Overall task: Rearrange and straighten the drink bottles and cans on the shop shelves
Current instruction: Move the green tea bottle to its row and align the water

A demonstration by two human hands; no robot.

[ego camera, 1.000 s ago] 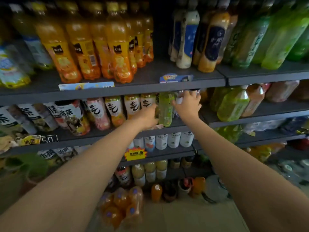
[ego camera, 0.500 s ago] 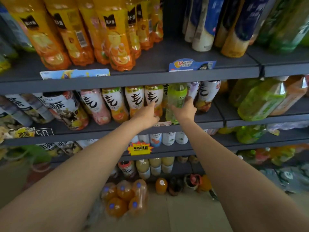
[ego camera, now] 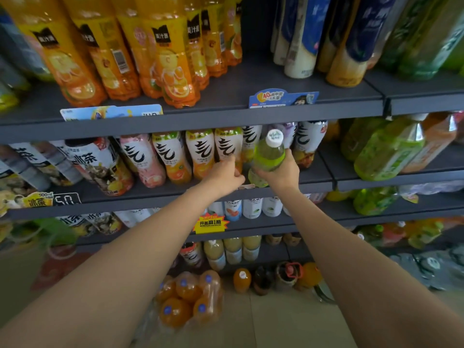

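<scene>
dark grey shop shelves [ego camera: 200, 121] fill the view, several tiers w/ drinks. top tier: big orange juice bottles [ego camera: 173, 59] on the left, tall blue-and-cream bottles [ego camera: 298, 41] to the right of a gap, green ones [ego camera: 426, 38] at far right. two paper promo tags [ego camera: 283, 97] stick up along that tier's front edge. second tier: large iced-tea bottles [ego camera: 100, 167] at left, then a row of white-labelled bottles w/ black brush script [ego camera: 200, 154], leaning back; on the next bay to the right, green tea bottles [ego camera: 386, 149] lie tilted. lower tiers hold small white bottles [ego camera: 251, 208], pale yellow ones [ego camera: 233, 249], and a yellow starburst price tag [ego camera: 209, 223] on the edge. on the floor: a shrink-wrapped pack of orange bottles [ego camera: 190, 297] + a few loose bottles nearby, blurry.

both bare arms reach fwd to the second tier. right hand [ego camera: 281, 174] grips a green bottle w/ white cap [ego camera: 268, 154] round its lower half, fingers curled round it; bottle tilted w/ cap toward the camera, at the front of the second tier, just in front of the script-label row. left hand [ego camera: 226, 177] just beside it on the left, fingers bent and tips touching one script-label bottle [ego camera: 228, 149]; can't tell if it actually grips it
</scene>
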